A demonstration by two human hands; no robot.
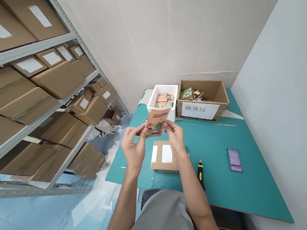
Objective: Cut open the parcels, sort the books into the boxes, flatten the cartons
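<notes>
An orange-pink printed booklet (157, 121) is held up over the green table, tilted. My left hand (134, 148) pinches its lower left edge, and my right hand (175, 136) grips its right edge between thumb and fingers. Beneath my hands a closed cardboard box (161, 165) with white labels lies on the table, partly behind my right forearm. Just beyond the booklet stands a white bin (173, 113) holding similar orange printed pieces.
An open cardboard box (219, 110) with small books stands at the back. A black and yellow cutter (200, 174) and a blurred purple item (235, 160) lie on the green table (256, 192). Shelves (49, 46) of cartons fill the left side; loose white wrapping (97, 196) covers some floor.
</notes>
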